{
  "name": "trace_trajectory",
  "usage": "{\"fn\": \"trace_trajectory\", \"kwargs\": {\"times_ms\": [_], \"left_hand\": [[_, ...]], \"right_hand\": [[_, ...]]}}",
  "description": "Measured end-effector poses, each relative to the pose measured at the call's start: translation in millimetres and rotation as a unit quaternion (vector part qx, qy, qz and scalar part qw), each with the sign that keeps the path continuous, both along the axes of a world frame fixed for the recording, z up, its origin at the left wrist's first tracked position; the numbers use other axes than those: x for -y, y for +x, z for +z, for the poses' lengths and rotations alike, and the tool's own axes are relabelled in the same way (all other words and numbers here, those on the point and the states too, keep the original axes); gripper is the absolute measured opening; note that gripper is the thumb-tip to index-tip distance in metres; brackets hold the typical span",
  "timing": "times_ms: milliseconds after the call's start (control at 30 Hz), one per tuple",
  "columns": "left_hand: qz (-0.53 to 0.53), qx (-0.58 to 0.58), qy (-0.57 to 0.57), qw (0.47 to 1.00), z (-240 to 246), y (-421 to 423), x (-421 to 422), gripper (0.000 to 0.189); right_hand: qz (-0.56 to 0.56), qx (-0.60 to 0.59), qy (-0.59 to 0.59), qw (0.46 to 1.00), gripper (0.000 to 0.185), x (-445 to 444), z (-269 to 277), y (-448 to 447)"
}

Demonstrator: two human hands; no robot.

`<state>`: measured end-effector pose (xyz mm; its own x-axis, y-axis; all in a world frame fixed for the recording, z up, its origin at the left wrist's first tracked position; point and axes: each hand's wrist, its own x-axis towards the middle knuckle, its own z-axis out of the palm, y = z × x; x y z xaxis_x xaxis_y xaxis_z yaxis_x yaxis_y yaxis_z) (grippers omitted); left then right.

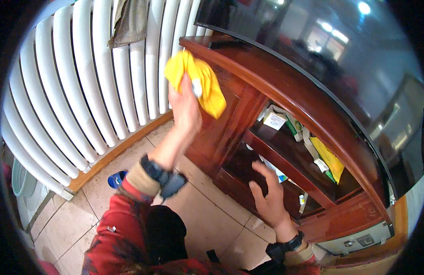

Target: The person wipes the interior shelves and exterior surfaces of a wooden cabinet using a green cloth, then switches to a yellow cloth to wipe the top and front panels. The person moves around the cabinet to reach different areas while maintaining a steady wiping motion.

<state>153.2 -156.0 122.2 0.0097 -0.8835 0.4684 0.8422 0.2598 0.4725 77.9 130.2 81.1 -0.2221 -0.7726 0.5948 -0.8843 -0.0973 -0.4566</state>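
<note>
My left hand (186,106) grips a bunched yellow cloth (210,91), raised by the left end of a reddish-brown wooden TV cabinet (220,92). A small white patch shows between the cloth and my fingers; I cannot tell what it is. Whether the cloth touches the cabinet cannot be made out. My right hand (270,197) holds nothing, its thumb and fingers apart in front of the cabinet's open shelves (287,168). On the upper shelf are a small white box (274,118) and a yellow packet (329,158). A small white bottle (301,199) stands lower down.
A large television (301,44) stands on the cabinet top, with a black object (229,44) before it. A white radiator (105,75) lines the left wall, a striped cloth (129,25) over it. A blue slipper (117,179) lies on the tiled floor (212,213). A metal box (356,239) sits at lower right.
</note>
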Motion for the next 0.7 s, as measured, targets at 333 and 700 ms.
{"fn": "trace_trajectory", "kwargs": {"times_ms": [333,700], "left_hand": [[0.339,0.491,-0.292,0.748,55.3,-64.1,211.0,0.054],[0.174,0.468,-0.256,0.828,77.6,-52.5,232.2,0.024]], "right_hand": [[-0.009,0.208,0.217,0.954,0.030,-24.6,-96.7,-0.9],[0.003,0.244,0.303,0.921,0.026,-51.3,-128.7,12.7]]}}
